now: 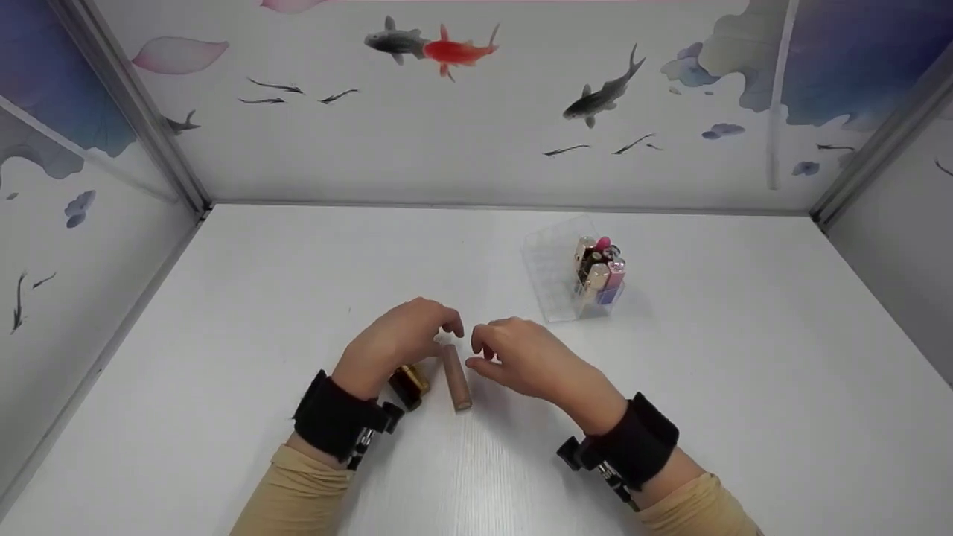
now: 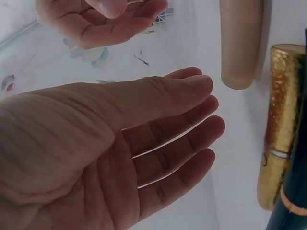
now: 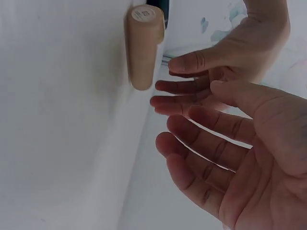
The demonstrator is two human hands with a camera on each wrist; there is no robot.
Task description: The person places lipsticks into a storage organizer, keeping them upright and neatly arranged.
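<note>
Hands [image 1: 394, 344] [image 1: 521, 359] hover empty, fingers relaxed, flanking a beige lipstick tube [image 1: 456, 376] near the white worktop's [image 1: 223, 335] front edge, fish-painted walls [image 1: 461, 112] around.

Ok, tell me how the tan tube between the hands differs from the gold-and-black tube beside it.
The tan lipstick tube is a plain matte beige; the gold-and-black lipstick tube has a glittery gold part and a dark glossy part. The tan one lies fully in view between the left hand and right hand; the gold-and-black one is partly hidden under the left hand. Both lie flat on the white table, held by neither hand.
</note>
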